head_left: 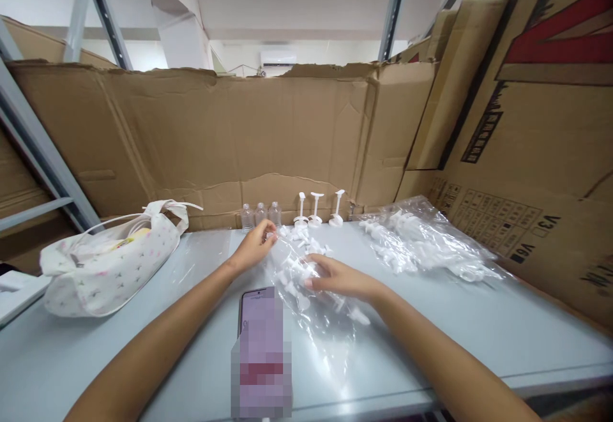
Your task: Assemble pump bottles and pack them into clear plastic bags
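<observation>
Head view. Cardboard wall (201, 135) behind pale surface (479, 332). Floral cloth bag (105, 262), far left. Two clear plastic bags: one near right edge (431, 243), one at centre (311, 307) under right hand (335, 276), fingers spread flat on it. Left hand (256, 243) pinching white pump part (271, 237) at centre bag's mouth. Advice: pin bag flat, draw one part at a time. Phone (261, 345), one. Small bottles (261, 214), three. Upright pumps (316, 210), three.

left hand (255, 244) pinching white pump part (271, 237), right hand (338, 278) on plastic bag (311, 294)
</observation>
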`<state>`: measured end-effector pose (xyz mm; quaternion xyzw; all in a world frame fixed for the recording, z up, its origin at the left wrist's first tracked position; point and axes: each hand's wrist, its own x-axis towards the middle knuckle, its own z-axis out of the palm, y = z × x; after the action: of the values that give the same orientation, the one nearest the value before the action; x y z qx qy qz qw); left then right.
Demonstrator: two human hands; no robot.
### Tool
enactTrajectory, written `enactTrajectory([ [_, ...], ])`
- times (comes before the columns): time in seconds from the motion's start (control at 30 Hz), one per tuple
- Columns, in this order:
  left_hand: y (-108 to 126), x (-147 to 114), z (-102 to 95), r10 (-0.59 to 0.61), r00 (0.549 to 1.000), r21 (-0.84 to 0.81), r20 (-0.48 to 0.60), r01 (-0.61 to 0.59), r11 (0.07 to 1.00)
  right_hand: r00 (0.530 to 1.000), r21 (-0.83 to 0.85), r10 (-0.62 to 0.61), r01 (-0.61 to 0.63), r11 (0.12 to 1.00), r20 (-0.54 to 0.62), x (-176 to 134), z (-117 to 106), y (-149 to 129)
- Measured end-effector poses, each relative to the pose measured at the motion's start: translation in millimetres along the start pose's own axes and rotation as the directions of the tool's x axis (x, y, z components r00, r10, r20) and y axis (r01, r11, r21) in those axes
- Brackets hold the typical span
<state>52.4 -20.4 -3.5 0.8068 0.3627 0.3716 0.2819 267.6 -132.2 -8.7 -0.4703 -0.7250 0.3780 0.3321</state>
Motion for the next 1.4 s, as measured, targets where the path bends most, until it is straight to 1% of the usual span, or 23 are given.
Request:
enactTrajectory([
  [0.07, -6.2, 1.4, 6.4, -0.004, 0.999, -0.036, -0.037, 0.002, 0.999, 0.999, 0.020, 0.025, -0.026, 0.999, 0.043, 0.5, -0.5, 0.2],
  [0.13, -8.0, 3.9, 7.6, 0.007, 0.998, -0.070, -0.069, -0.012, 0.997, 0.996, 0.034, 0.047, -0.050, 0.998, 0.079, 0.7, -1.4, -0.9],
  [0.23, -2.8, 7.0, 1.5, 0.047, 0.991, -0.099, -0.124, -0.060, 0.993, 0.994, 0.062, 0.051, -0.057, 0.996, 0.092, 0.6, -2.9, -2.7],
  [0.33, 5.6, 7.0, -8.6, 0.075, 0.978, -0.081, -0.195, -0.092, 0.992, 0.996, 0.078, 0.042, -0.048, 0.996, 0.084, 0.3, -4.7, -3.4],
  [0.43, 9.0, 5.7, -17.7, 0.065, 0.956, -0.056, -0.287, -0.085, 0.995, 0.999, 0.037, 0.034, -0.035, 0.999, 0.023, -0.2, -6.2, -3.1],
  [0.5, 6.7, 5.7, -21.8, 0.038, 0.939, -0.061, -0.342, -0.063, 0.996, 0.999, 0.030, 0.023, -0.022, 0.999, -0.044, -0.4, -6.5, -3.0],
  [0.57, 2.0, 6.4, -24.2, -0.011, 0.934, -0.083, -0.357, -0.020, 0.996, 0.992, 0.042, -0.020, 0.026, 0.999, -0.128, -0.5, -6.2, -3.4],
  [0.6, -0.6, 6.6, -24.6, -0.041, 0.940, -0.096, -0.339, 0.009, 0.995, 0.984, 0.042, -0.057, 0.065, 0.997, -0.171, -0.6, -5.9, -3.8],
  [0.67, -5.2, 5.8, -23.6, -0.095, 0.966, -0.110, -0.242, 0.070, 0.991, 0.958, 0.032, -0.142, 0.154, 0.987, -0.249, -0.9, -5.3, -5.0],
  [0.73, -7.4, 2.5, -19.4, -0.116, 0.990, -0.092, -0.086, 0.108, 0.990, 0.929, 0.029, -0.204, 0.224, 0.974, -0.307, -1.4, -5.1, -6.3],
  [0.8, -6.5, -2.9, -11.6, -0.096, 0.993, -0.050, 0.072, 0.100, 0.994, 0.906, 0.030, -0.238, 0.265, 0.964, -0.349, -1.9, -5.1, -7.5],
  [0.87, -2.1, -8.6, -1.3, -0.051, 0.978, -0.012, 0.200, 0.055, 0.998, 0.892, 0.020, -0.258, 0.285, 0.958, -0.372, -2.1, -5.1, -8.1],
  [0.93, 5.2, -12.4, 10.1, 0.007, 0.953, 0.003, 0.303, -0.008, 1.000, 0.885, 0.002, -0.258, 0.281, 0.960, -0.389, -1.7, -5.0, -8.1],
  [1.03, 18.8, -12.0, 25.8, 0.140, 0.891, 0.047, 0.433, -0.178, 0.983, 0.880, 0.001, -0.254, 0.278, 0.961, -0.402, -0.2, -4.6, -7.3],
  [1.1, 27.1, -8.4, 34.4, 0.225, 0.853, 0.066, 0.471, -0.289, 0.955, 0.879, 0.012, -0.248, 0.277, 0.961, -0.406, 0.7, -4.4, -6.8],
  [1.13, 30.3, -6.3, 38.1, 0.247, 0.841, 0.059, 0.481, -0.313, 0.948, 0.879, 0.014, -0.242, 0.271, 0.962, -0.412, 1.1, -4.3, -6.6],
  [1.17, 32.8, -4.4, 41.5, 0.254, 0.834, 0.041, 0.490, -0.313, 0.949, 0.876, 0.011, -0.233, 0.262, 0.965, -0.421, 1.5, -4.4, -6.3],
  [1.3, 36.2, -2.2, 52.8, 0.204, 0.808, -0.011, 0.552, -0.238, 0.971, 0.861, -0.014, -0.193, 0.212, 0.977, -0.470, 2.9, -5.2, -4.4],
  [1.33, 36.2, -3.1, 55.2, 0.187, 0.812, -0.009, 0.553, -0.218, 0.976, 0.858, -0.012, -0.183, 0.202, 0.979, -0.480, 3.3, -5.6, -3.7],
  [1.4, 37.1, -5.6, 59.3, 0.144, 0.834, -0.004, 0.532, -0.167, 0.986, 0.853, -0.001, -0.162, 0.186, 0.982, -0.497, 4.1, -6.7, -2.4],
])
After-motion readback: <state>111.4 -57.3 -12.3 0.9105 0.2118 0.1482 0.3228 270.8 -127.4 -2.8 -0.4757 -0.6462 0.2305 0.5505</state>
